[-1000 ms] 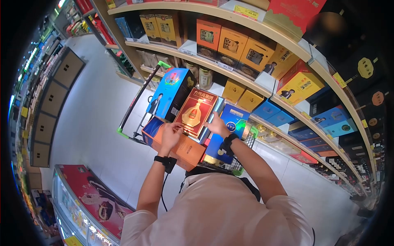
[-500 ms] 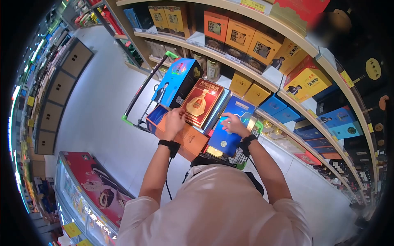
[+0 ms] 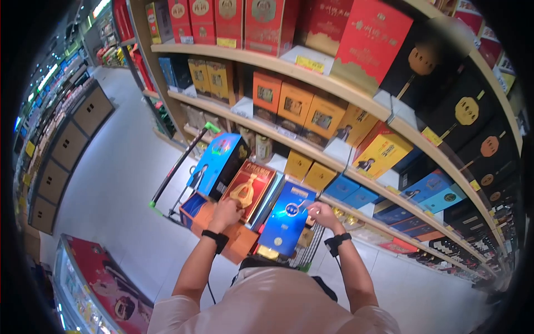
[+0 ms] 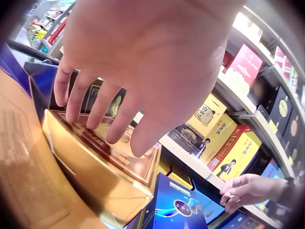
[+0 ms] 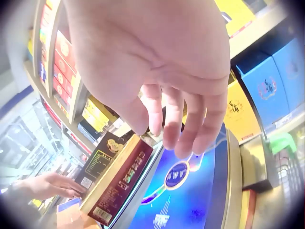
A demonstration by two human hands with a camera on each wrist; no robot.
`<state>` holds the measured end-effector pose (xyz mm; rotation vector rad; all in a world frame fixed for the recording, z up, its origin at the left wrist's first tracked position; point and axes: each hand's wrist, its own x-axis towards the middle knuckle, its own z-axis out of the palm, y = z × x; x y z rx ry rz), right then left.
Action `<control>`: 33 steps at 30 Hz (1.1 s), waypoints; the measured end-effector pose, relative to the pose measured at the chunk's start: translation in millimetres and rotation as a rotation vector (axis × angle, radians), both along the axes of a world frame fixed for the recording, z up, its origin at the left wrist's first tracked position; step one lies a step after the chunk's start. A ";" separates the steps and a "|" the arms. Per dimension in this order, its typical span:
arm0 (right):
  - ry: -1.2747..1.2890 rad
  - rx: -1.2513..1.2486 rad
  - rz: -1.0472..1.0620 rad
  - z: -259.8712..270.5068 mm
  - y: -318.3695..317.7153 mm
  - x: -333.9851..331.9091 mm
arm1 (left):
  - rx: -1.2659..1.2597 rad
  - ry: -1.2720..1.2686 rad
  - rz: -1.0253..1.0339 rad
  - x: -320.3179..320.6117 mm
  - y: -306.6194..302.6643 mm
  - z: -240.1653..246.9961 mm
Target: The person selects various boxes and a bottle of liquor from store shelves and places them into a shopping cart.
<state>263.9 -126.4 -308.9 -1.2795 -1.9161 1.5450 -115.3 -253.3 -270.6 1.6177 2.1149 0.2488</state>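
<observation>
The left hand (image 3: 227, 216) lies at the lower left edge of a red and gold box (image 3: 248, 190) in the cart. In the left wrist view its fingers (image 4: 97, 107) are spread, loosely bent, over that box's printed face (image 4: 107, 138). The right hand (image 3: 326, 215) is beside the upper right part of a blue box (image 3: 286, 218). The right wrist view has its relaxed fingers hanging over the blue box (image 5: 178, 191); whether they touch it cannot be told. Left of the red box stands a blue and black box (image 3: 218, 166), and an orange box (image 3: 236, 245) lies below.
Curved shelves (image 3: 261, 119) with boxed bottles rise in front and to the right. The cart's handle bar (image 3: 181, 170) is at the left. Behind it are a floor aisle (image 3: 111, 161), a dark cabinet row (image 3: 64, 156) and a red-sided display case (image 3: 103, 278).
The right hand has left the red box's right side and moved right, past the blue box's edge. The left hand stays by the red box. The head view has shifted, showing more upper shelves.
</observation>
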 end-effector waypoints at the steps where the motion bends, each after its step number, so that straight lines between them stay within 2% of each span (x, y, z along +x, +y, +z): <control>1: 0.081 0.056 0.022 -5.2 7.7 7.5 | 0.025 0.013 -0.008 6.1 3.0 4.6; 2: -0.017 -0.019 0.026 16.4 11.3 11.9 | 0.050 0.027 -0.016 12.3 8.1 11.1; 4: -0.014 0.031 -0.021 44.8 19.8 17.4 | 0.164 -0.041 -0.066 28.5 14.7 45.0; 7: -0.087 0.066 -0.066 107.8 29.1 28.6 | 0.354 -0.176 -0.163 39.0 37.6 55.8; 11: -0.029 0.206 -0.062 152.7 56.2 51.5 | 0.550 -0.327 -0.290 52.9 69.3 108.8; 14: 0.062 0.245 -0.060 195.4 75.3 62.3 | 0.611 -0.478 -0.280 61.2 94.0 152.6; 15: 0.080 0.270 -0.072 219.4 74.4 60.4 | 0.702 -0.439 -0.326 62.8 100.2 174.3; 19: 0.078 0.396 -0.041 289.6 81.9 60.7 | 0.833 -0.532 -0.294 65.3 132.2 225.6; 24: 0.116 0.504 -0.026 340.1 77.1 54.0 | 0.907 -0.653 -0.290 61.4 146.1 272.9; 29: 0.193 0.562 -0.029 378.4 69.6 38.7 | 1.109 -0.714 -0.337 39.1 149.3 305.7; 31: 0.210 0.594 -0.104 395.2 69.1 26.9 | 1.104 -0.767 -0.315 27.7 151.0 319.6; 33: 0.213 0.748 -0.128 409.4 84.4 20.2 | 1.130 -0.793 -0.318 18.7 155.1 333.9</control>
